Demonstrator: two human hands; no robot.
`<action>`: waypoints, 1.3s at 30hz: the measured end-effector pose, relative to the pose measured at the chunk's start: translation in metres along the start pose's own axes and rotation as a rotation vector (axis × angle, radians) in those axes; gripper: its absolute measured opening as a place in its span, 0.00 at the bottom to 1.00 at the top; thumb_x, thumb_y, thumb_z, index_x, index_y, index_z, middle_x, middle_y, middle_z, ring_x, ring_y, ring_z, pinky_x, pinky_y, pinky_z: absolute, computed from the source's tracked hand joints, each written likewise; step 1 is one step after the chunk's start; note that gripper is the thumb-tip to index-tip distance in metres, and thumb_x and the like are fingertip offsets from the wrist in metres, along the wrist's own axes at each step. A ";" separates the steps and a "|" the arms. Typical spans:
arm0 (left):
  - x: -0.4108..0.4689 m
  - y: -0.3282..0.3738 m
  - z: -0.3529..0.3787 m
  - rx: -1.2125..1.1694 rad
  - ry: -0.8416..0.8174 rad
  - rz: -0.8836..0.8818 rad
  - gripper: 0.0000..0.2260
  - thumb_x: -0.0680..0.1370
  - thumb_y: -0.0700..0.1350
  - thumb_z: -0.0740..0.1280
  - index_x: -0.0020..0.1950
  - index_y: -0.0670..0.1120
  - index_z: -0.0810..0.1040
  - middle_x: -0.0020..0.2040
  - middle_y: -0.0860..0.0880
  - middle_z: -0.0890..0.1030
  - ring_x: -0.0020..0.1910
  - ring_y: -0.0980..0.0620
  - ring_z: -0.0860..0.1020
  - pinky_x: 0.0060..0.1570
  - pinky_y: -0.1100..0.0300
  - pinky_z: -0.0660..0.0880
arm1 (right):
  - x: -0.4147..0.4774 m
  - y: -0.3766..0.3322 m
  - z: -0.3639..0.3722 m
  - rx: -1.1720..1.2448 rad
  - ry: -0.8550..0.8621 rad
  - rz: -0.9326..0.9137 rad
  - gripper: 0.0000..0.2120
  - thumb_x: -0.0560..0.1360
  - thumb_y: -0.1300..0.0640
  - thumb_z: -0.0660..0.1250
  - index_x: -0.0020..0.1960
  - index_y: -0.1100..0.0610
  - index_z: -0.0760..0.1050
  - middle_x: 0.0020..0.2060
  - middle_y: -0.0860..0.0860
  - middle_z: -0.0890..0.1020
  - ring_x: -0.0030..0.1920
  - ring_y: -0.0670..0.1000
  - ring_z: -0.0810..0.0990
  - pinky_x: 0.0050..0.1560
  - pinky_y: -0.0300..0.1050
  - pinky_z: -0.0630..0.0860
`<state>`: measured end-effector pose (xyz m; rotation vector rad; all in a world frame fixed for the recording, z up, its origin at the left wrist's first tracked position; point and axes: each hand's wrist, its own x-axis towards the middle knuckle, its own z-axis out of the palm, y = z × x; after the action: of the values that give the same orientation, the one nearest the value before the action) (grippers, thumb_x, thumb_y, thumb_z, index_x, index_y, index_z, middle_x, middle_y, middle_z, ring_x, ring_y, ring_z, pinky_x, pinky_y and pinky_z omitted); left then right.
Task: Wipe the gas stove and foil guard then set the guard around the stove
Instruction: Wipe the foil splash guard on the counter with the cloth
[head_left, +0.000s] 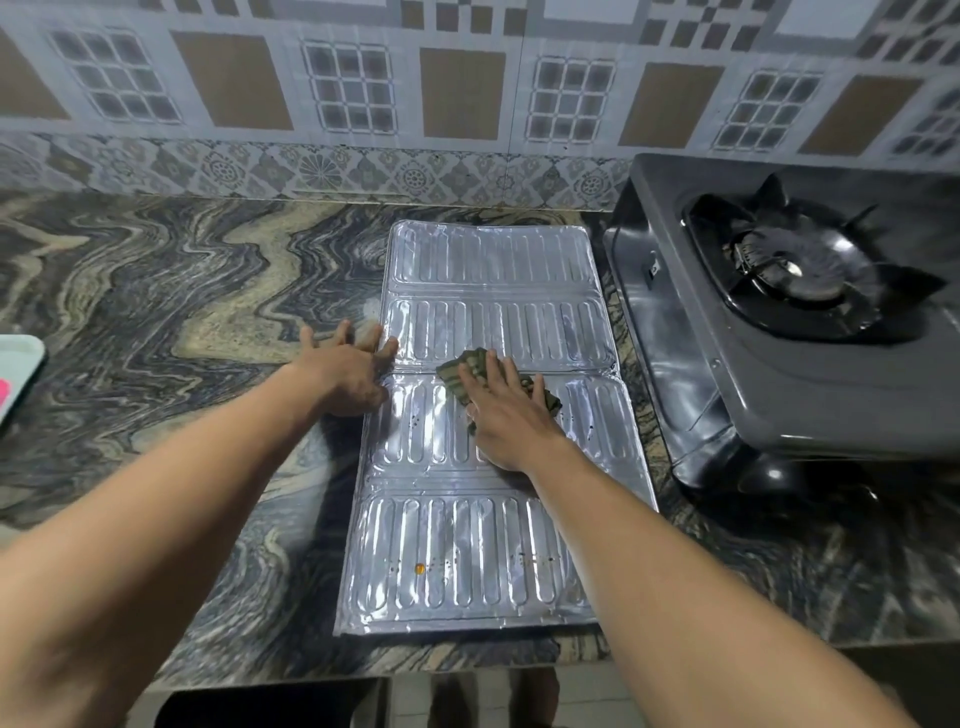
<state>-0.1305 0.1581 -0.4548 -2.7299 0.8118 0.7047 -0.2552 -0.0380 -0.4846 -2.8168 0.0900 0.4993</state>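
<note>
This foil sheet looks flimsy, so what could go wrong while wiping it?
The right hand pressing the cloth could dent the foil guard. Only the left hand steadies one edge, so it might slide toward the stove. The orange spots near the front edge could get missed.

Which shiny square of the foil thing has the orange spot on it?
The panel closest to the person, at the front counter edge, on the foil guard. Its orange spot sets it apart; the other three panels show none.
</note>
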 end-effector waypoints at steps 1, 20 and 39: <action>-0.001 0.001 0.000 0.006 0.024 0.002 0.34 0.80 0.54 0.59 0.81 0.56 0.43 0.81 0.52 0.40 0.79 0.40 0.38 0.70 0.27 0.38 | 0.001 0.001 0.000 0.007 -0.002 0.007 0.37 0.82 0.59 0.56 0.81 0.47 0.35 0.78 0.53 0.33 0.78 0.56 0.32 0.72 0.64 0.31; -0.004 0.005 0.007 -0.019 0.063 0.028 0.33 0.81 0.49 0.57 0.82 0.54 0.44 0.81 0.52 0.41 0.79 0.39 0.40 0.69 0.25 0.39 | -0.026 0.057 -0.004 0.058 0.019 0.301 0.29 0.85 0.47 0.44 0.79 0.47 0.31 0.77 0.54 0.29 0.76 0.56 0.29 0.75 0.66 0.34; -0.048 0.006 0.054 -0.014 0.116 0.100 0.33 0.81 0.61 0.55 0.82 0.52 0.44 0.81 0.53 0.40 0.80 0.42 0.41 0.70 0.26 0.44 | -0.026 0.055 -0.003 0.077 0.013 0.316 0.30 0.85 0.48 0.46 0.80 0.49 0.32 0.77 0.56 0.29 0.77 0.57 0.28 0.74 0.68 0.34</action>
<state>-0.1903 0.1927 -0.4782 -2.7807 0.9787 0.5773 -0.2849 -0.0910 -0.4872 -2.7411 0.5506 0.5323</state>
